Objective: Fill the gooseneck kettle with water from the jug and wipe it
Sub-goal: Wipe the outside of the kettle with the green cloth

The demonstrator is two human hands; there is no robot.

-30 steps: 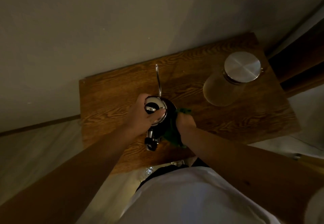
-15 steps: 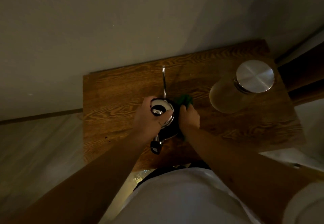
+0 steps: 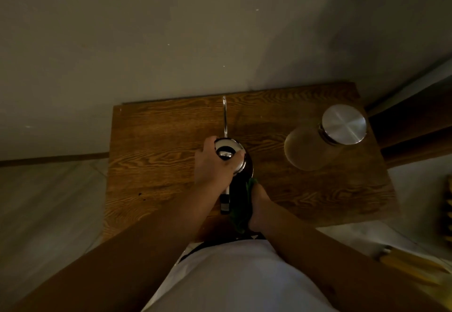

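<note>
Our left hand (image 3: 215, 165) clamps the lid of the gooseneck kettle (image 3: 241, 177), likely heavy and slick with water, while our right hand (image 3: 260, 203) presses a soft green cloth (image 3: 241, 216) to its side.

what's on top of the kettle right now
The left hand rests on the kettle's shiny lid, fingers around the knob. Whatever is inside the kettle is hidden under the lid.

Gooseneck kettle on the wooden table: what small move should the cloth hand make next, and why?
Probably slide the green cloth up along the dark steel gooseneck kettle, since the right hand presses it low by the handle side while the left hand steadies the shiny lid, leaving the right flank exposed.
</note>
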